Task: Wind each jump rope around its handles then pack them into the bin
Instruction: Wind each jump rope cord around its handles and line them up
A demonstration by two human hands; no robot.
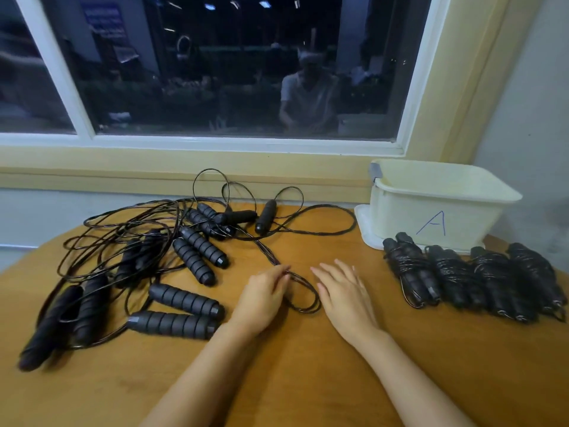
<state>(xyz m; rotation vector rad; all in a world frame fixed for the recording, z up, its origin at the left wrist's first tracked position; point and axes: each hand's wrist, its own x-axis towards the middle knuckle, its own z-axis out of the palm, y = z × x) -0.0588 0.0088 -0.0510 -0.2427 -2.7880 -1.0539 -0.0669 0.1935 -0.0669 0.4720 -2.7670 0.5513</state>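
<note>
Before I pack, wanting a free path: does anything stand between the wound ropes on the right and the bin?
Nothing visible does. The wound ropes lie on the table right in front of the bin, whose top is open. The right hand is to their left, with bare table between.

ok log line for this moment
left hand: fingertips on rope loop, grip unclear | right hand: open beside loop | wound ropes: four outside bin | loose ropes: tangled at left

Left hand [264, 300] touches a cord loop [308, 298] on the table [446, 349]. Right hand [345, 292] lies flat just beside it, fingers straight. Loose ropes [184, 300] lie left; wound ropes [474, 280] lie before the bin [431, 217].
</note>
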